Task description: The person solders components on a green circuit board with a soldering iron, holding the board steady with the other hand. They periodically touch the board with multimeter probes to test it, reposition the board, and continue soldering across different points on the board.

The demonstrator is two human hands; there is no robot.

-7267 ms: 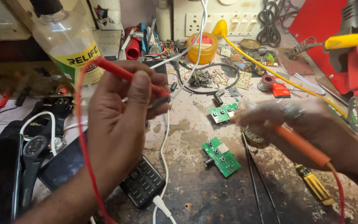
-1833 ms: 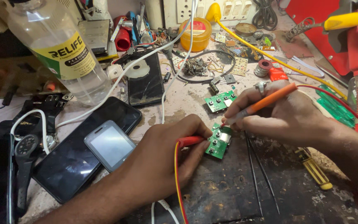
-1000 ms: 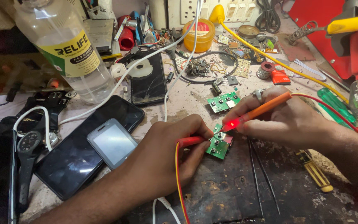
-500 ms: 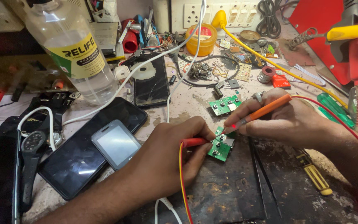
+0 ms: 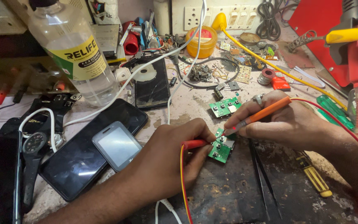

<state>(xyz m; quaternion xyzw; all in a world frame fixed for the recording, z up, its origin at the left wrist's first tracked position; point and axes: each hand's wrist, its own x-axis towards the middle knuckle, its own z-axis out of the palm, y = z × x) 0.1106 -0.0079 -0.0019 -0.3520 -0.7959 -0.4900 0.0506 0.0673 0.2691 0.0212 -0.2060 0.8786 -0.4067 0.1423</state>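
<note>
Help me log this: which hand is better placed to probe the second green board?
Probably the right hand: its orange probe lies nearest that second green board.

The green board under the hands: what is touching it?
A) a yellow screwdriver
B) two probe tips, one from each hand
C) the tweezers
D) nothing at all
B: the left hand holds a red probe and the right hand an orange probe, and both tips meet the green board; the screwdriver and tweezers lie apart on the bench.
</note>
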